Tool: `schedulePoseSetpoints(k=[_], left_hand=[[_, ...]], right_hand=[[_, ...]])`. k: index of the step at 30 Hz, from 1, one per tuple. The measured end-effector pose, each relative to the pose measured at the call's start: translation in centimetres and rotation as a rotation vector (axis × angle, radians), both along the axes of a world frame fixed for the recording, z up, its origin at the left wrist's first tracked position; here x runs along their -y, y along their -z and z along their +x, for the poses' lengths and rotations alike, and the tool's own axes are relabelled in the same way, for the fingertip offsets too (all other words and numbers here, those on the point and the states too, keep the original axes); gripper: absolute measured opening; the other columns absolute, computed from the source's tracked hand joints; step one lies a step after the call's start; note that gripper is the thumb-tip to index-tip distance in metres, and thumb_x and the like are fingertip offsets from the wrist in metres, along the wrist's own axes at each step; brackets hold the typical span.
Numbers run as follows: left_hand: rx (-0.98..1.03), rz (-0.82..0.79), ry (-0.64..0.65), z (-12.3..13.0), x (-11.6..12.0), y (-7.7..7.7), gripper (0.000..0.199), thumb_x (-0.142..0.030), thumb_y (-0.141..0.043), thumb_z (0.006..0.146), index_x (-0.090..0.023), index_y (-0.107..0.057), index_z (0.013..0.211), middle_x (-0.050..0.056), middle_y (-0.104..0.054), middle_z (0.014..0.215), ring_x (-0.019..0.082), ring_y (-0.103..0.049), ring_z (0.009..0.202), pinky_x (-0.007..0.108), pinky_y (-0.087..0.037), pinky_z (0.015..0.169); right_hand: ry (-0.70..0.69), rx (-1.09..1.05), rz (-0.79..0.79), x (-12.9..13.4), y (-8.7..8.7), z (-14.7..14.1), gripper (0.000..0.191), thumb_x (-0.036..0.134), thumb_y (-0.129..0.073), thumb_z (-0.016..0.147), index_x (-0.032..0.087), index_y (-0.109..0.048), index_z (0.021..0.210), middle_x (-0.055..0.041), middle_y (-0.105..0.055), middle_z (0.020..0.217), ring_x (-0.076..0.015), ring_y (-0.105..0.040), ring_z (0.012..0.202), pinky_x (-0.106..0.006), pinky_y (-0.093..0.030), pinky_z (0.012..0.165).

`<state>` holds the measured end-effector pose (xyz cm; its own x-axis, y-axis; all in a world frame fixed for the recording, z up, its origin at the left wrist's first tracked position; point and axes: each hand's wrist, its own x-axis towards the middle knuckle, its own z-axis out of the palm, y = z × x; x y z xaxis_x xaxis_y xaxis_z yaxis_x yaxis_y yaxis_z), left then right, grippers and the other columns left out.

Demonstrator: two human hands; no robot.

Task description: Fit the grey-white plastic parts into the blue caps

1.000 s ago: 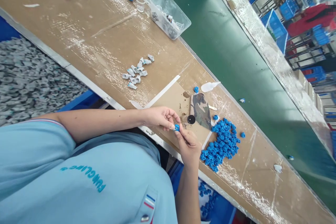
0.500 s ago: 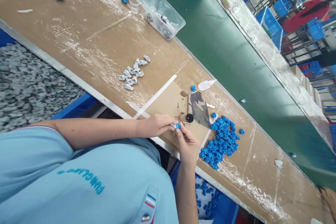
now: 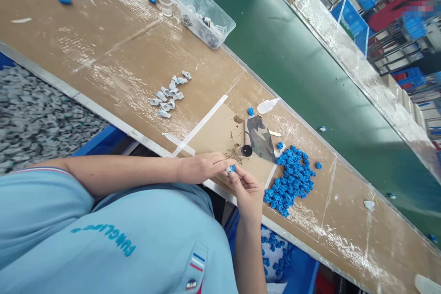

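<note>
My left hand (image 3: 201,166) and my right hand (image 3: 248,190) meet over the bench's near edge. Both pinch one small blue-and-white piece (image 3: 231,169) between their fingertips; much of it is hidden. Just beyond my fingers stands a small jar with a black top or dark contents (image 3: 246,150). A camouflage-patterned cloth (image 3: 259,138) lies behind the jar. To the right of my right hand is a heap of small blue pieces (image 3: 291,179). Farther left, several small white-grey pieces (image 3: 168,94) lie loosely grouped.
A clear plastic box (image 3: 206,18) with small parts and a clear cup (image 3: 166,4) stand at the bench's far edge. A white squeeze bottle (image 3: 268,105) lies near the green conveyor belt (image 3: 292,69). Blue bins of grey pieces (image 3: 41,115) and blue pieces (image 3: 275,252) sit below.
The view has shifted slightly, so the bench items appear moved. Both hands stay together on the small piece, which looks turned a little. On the belt, small pieces have shifted toward the lower right.
</note>
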<state>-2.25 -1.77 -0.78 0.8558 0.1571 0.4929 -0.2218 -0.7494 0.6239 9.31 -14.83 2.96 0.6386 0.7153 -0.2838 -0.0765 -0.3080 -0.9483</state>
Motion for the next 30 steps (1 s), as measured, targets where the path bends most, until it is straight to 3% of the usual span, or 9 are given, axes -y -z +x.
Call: schedulePoseSetpoints(k=[10,20,30], left_hand=[[0.119,0.153,-0.050,-0.49,0.44,0.18,0.033,-0.012,-0.038,0.090,-0.008,-0.046,0.122,0.014,-0.064,0.085,0.020,-0.060,0.075,0.031,-0.052,0.071],[0.099,0.169,-0.054,-0.55,0.48,0.05,0.029,-0.011,-0.038,0.090,-0.008,-0.049,0.116,0.014,-0.064,0.087,0.020,-0.060,0.076,0.030,-0.051,0.072],[0.119,0.143,-0.104,-0.13,0.39,-0.56,0.031,-0.016,-0.035,0.094,-0.008,-0.047,0.121,0.011,-0.063,0.082,0.017,-0.061,0.077,0.028,-0.051,0.075]], right_hand=[[-0.148,0.153,0.031,0.72,0.15,-0.02,0.026,0.036,-0.067,0.076,0.022,-0.073,0.097,-0.0041,-0.072,0.075,-0.0163,-0.066,0.067,-0.033,-0.057,0.069],[-0.169,0.170,0.025,0.74,0.14,0.18,0.022,0.033,-0.066,0.077,0.023,-0.074,0.095,-0.0026,-0.069,0.070,-0.0153,-0.064,0.065,-0.032,-0.057,0.068],[-0.093,0.151,0.021,0.57,0.63,0.19,0.027,0.036,-0.068,0.076,0.021,-0.072,0.098,-0.0053,-0.073,0.085,-0.0175,-0.067,0.076,-0.033,-0.057,0.074]])
